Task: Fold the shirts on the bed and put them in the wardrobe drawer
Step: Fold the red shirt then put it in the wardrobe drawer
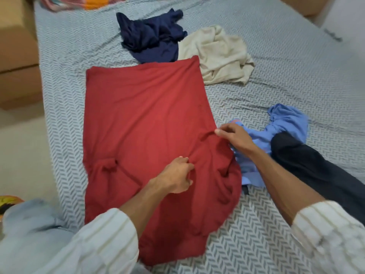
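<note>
The bed [276, 80], covered in a grey-and-white chevron sheet, fills most of the head view and lies under both hands. The red shirt [146, 123] is spread nearly flat on it, stretching away from the fingers toward the far side, with its near end bunched and creased beneath them. Beyond the far edge of the red shirt, well apart from either hand, the cream shirt [219, 54] lies crumpled, touching the navy shirt [152, 38], which is heaped just beside it. Under and behind the right wrist sits the light blue shirt [284, 123], rumpled, its edge touching the red one; a dark trouser leg [316, 171] lies across it. The left hand [176, 176] rests on the red shirt with its fingers curled, gripping a gathered fold of the cloth. The right hand [234, 138] reaches to the shirt's right edge, thumb and forefinger closed narrow and pinching a ridge of red fabric; its other fingers are bent loosely above the cloth. Both forearms come out of pale striped sleeves [102, 240].
</note>
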A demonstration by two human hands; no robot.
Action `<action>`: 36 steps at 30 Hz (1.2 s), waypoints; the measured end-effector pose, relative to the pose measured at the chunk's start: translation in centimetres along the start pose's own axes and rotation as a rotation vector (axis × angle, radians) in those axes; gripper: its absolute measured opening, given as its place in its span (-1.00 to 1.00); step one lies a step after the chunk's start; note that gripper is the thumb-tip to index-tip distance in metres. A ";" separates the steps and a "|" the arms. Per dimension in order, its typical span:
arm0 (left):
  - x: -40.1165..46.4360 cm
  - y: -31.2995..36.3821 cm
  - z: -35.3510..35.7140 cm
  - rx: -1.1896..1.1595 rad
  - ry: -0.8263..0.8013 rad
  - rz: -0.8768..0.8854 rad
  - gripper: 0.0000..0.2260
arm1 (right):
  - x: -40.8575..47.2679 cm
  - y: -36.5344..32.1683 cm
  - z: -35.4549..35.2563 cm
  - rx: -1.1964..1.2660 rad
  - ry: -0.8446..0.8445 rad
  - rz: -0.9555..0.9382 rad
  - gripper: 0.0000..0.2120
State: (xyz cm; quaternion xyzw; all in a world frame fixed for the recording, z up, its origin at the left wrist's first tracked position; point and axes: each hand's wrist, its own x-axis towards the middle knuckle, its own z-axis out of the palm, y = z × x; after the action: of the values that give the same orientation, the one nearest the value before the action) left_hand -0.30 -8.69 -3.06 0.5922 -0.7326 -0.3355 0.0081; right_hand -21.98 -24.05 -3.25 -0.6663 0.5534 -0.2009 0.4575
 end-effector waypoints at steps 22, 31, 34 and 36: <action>-22.5 -10.1 2.5 -0.074 0.519 -0.693 -0.41 | -10.6 -14.8 25.2 -0.405 -0.312 0.073 -0.55; -22.9 -9.1 2.9 -0.139 0.482 -0.654 -0.43 | -12.0 -15.0 24.6 0.312 -0.270 0.317 -0.81; -22.7 -8.8 2.7 -0.049 0.461 -0.560 -0.59 | -12.5 -14.2 23.3 0.399 -0.216 0.344 -0.79; -22.5 -8.2 2.6 0.029 0.409 -0.488 -0.64 | -12.9 -13.6 22.6 0.409 -0.167 0.337 -0.83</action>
State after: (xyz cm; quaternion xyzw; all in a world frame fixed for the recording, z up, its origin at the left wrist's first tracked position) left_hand 12.47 11.56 -0.52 0.8056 -0.5569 -0.1908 0.0661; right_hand -0.92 -3.88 -0.18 -0.4729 0.5648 -0.1740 0.6535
